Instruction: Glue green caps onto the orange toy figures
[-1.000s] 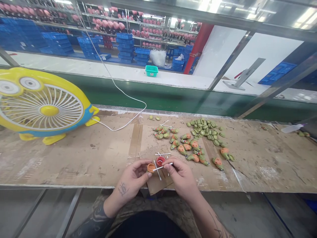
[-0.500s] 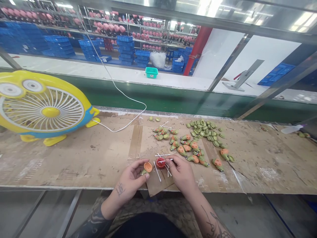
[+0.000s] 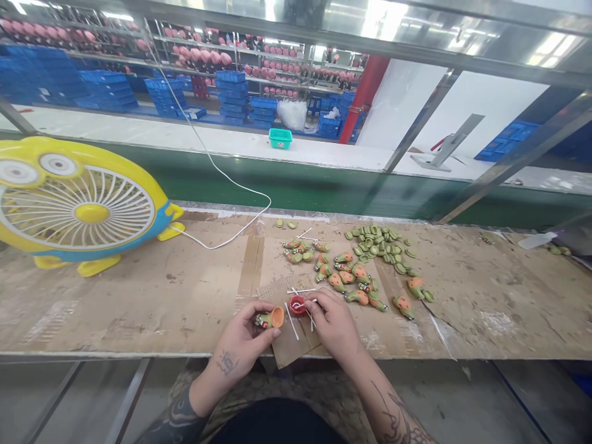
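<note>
Between the thumb and fingers of my left hand (image 3: 245, 330) is a small green figurine (image 3: 263, 320) with an orange cup-shaped end that faces right. My right hand (image 3: 333, 320) pinches a cotton swab (image 3: 309, 303), its tip inside a small red pot (image 3: 297, 304). Red stuff coats the pot's inside. The pot stands on a piece of cardboard (image 3: 291, 354), with several loose swabs (image 3: 292, 322) around it. To the right of the pot and behind it lie several green and orange figurines (image 3: 346, 277).
A heap of small green oval pieces (image 3: 377, 242) lies further back. At the left stands a yellow and blue fan (image 3: 92, 209) with a white cable (image 3: 231, 179). A teal basket (image 3: 280, 139) sits on the ledge beyond the green panel. Cardboard (image 3: 194, 308) covers the bench.
My left hand has turned the figurine, so its green body with a red spot now shows beside the orange end. The swab's tip has shifted within the red pot. The view has moved slightly.
</note>
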### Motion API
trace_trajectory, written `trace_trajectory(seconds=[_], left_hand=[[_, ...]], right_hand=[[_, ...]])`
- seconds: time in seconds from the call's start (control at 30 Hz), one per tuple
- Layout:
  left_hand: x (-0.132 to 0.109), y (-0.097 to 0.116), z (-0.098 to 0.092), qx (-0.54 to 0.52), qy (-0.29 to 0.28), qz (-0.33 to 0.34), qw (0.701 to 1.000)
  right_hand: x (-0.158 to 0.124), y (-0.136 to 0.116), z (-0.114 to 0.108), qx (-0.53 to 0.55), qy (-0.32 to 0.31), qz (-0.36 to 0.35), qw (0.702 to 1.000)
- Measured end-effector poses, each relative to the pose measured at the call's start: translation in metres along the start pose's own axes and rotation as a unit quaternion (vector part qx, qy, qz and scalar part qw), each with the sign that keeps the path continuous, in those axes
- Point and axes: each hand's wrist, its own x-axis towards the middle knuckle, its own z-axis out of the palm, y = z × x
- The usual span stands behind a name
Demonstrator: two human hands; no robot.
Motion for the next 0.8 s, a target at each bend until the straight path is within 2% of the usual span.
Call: trace_trajectory(seconds=[0.13, 0.3, 0.57, 0.8], left_hand=[[-0.001, 0.004, 0.002, 0.001, -0.003, 0.002, 1.000], [-0.002, 0.002, 0.003, -0.009, -0.012, 0.000, 1.000], [-0.004, -0.002, 0.005, -0.030, -0.018, -0.018, 0.999], [-0.004, -0.007, 0.004, -0.048, -0.006, -0.030, 0.998]], right_hand=[[-0.004, -0.021, -0.005, 0.054, 0.015, -0.004, 0.998], [-0.009, -0.040, -0.005, 0.098, -0.007, -0.019, 0.995], [-0.011, -0.038, 0.000, 0.083, -0.027, -0.022, 0.996], [-0.011, -0.038, 0.003, 0.065, -0.007, -0.040, 0.997]])
